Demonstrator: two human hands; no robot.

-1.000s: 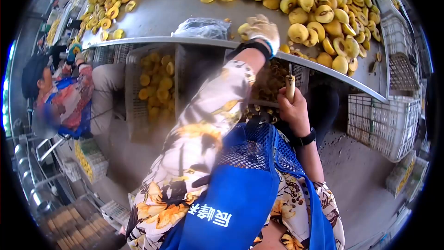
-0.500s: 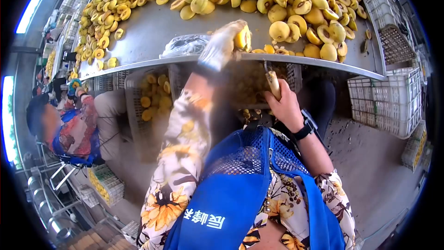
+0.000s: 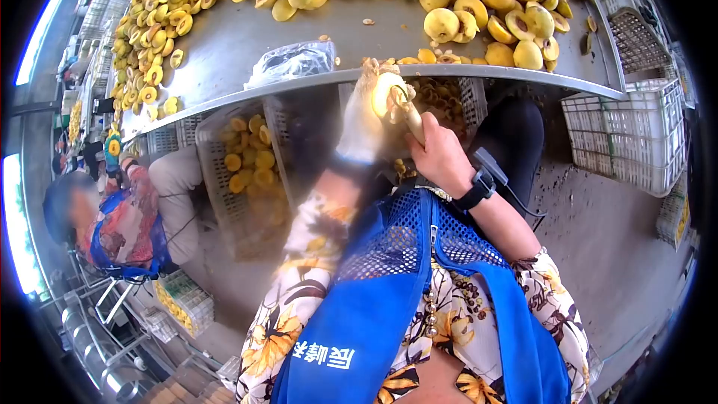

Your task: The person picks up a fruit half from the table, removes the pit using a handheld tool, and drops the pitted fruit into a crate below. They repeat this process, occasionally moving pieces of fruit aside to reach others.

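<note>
My left hand (image 3: 360, 123), in a white work glove, is closed around a yellow peach half (image 3: 385, 97) just below the table's front edge. The cut side faces my right hand. In my right hand (image 3: 443, 155), which is bare, is a pitting tool with a pale wooden handle (image 3: 413, 123). Its curved metal end is at the cut face of the peach half; how deep it sits cannot be made out. On the metal table (image 3: 224, 67) ahead lie many peach halves (image 3: 441, 24), several with brown pit cavities showing.
A clear plastic bag (image 3: 292, 62) lies near the table edge. Under the table stand a crate of peach halves (image 3: 250, 157) and another crate (image 3: 471, 108) below my hands. White crates (image 3: 624, 131) are stacked at right. A co-worker (image 3: 127, 217) sits at left.
My left hand has come back from over the table with the peach half, down to the tool. My right hand has shifted slightly left, and the metal end now meets the fruit.
</note>
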